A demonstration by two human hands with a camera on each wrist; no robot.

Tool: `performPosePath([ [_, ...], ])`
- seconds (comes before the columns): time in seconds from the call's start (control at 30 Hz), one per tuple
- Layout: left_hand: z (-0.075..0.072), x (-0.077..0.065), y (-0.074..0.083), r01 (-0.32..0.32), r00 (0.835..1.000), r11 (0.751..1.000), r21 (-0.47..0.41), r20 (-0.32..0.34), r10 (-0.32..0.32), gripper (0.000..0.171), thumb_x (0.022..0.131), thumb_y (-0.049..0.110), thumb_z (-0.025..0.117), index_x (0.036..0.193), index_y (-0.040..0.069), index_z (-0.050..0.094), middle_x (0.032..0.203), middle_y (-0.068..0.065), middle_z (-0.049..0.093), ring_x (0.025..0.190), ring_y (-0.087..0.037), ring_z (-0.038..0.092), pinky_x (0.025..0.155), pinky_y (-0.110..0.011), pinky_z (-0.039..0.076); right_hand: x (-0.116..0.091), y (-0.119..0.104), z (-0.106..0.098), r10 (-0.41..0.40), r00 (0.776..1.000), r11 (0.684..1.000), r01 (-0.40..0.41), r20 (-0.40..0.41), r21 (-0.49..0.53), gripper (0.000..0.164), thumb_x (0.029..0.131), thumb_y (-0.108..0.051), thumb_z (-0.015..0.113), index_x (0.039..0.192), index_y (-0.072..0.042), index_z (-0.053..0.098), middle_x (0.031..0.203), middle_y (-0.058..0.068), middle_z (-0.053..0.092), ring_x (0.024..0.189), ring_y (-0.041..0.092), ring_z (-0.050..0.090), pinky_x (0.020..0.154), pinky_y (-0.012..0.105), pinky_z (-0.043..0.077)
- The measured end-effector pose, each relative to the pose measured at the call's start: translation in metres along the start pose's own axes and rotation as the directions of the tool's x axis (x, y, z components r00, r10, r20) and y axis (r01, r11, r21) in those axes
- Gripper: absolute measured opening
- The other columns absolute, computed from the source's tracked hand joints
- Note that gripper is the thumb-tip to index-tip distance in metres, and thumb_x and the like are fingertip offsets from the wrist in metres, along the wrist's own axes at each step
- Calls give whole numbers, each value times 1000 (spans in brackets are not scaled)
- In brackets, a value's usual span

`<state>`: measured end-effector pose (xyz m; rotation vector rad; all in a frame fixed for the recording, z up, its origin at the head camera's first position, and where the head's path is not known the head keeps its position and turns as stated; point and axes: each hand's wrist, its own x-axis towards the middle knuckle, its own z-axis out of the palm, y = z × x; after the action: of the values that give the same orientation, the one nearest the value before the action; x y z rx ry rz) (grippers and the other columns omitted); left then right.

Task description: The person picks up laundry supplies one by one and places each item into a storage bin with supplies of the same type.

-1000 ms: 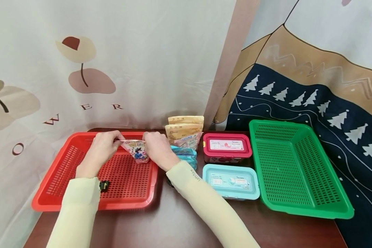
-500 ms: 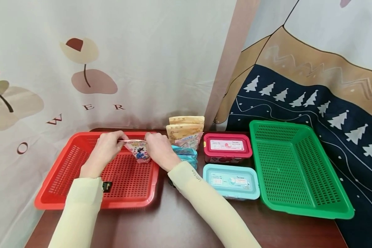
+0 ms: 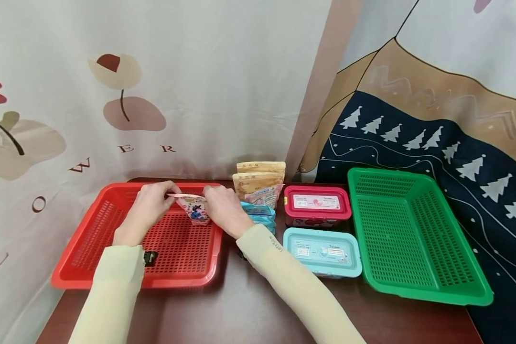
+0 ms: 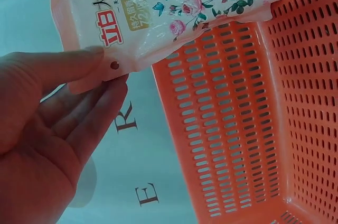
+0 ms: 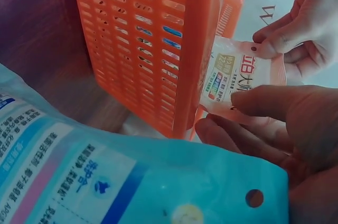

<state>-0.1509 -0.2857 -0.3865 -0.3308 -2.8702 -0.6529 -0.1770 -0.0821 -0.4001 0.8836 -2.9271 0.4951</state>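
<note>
A pink laundry detergent pouch (image 3: pixel 196 210) with a floral print stands upright inside the right end of the red basket (image 3: pixel 209 277). My left hand (image 3: pixel 148 210) pinches its top left corner between thumb and fingers. In the left wrist view, the pouch (image 4: pixel 174 10) shows a small hole by my thumb. At the other top corner my right hand (image 3: pixel 228 208) pinches the pouch, and the right wrist view shows that thumb lying across its front. The lower part of the pouch sits behind the basket's slotted wall (image 5: pixel 142 39) there.
Blue pouches (image 3: pixel 260 215) stand just right of the red basket, close to my right hand. Behind them are tan pouches (image 3: pixel 258 184) and a pink-white pouch (image 3: pixel 264 195). Further right sit a magenta box (image 3: pixel 317 203), a light blue box (image 3: pixel 322 252) and a green basket (image 3: pixel 425 239).
The head view has shifted slightly, so everything appears a little further right. Both hands keep hold of the pouch's top corners, with no clear movement relative to the basket.
</note>
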Motion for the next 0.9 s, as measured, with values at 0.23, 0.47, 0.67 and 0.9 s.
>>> performPosePath([
  [0.23, -1, -2, 3, 47, 991, 999, -24, 127, -44, 38, 93, 2, 74, 129, -4, 64, 126, -25, 67, 112, -43, 64, 93, -61, 51, -12, 8, -9, 12, 999, 1000, -12, -31, 12, 40, 99, -34, 70, 135, -17, 63, 112, 0, 73, 91, 22, 71, 68, 38, 57],
  [0.47, -9, -10, 19, 1, 996, 998, -59, 92, 4, 76, 90, 8, 79, 155, 1, 40, 157, -28, 35, 137, -51, 41, 105, -70, 39, -34, 20, -31, -108, 993, 978, 116, -55, 171, 76, 94, -42, 76, 157, -14, 43, 156, 6, 49, 143, 26, 46, 117, 44, 38],
  [0.67, -14, -14, 39, -47, 999, 993, -112, -15, 46, 81, 90, 10, 79, 159, 6, 36, 162, -21, 32, 141, -46, 40, 105, -68, 40, -66, 32, -43, -140, 985, 941, 164, -100, 297, 86, 94, -59, 68, 162, -17, 35, 168, 2, 30, 156, 27, 22, 123, 55, 24],
  [0.9, -16, -22, 59, -119, 983, 981, -151, -159, 95, 73, 88, 5, 76, 154, 6, 45, 162, -15, 35, 141, -40, 42, 99, -61, 48, -101, 54, -56, -58, 971, 884, 158, -232, 439, 82, 92, -56, 70, 160, -22, 39, 166, -4, 34, 153, 17, 28, 119, 53, 32],
])
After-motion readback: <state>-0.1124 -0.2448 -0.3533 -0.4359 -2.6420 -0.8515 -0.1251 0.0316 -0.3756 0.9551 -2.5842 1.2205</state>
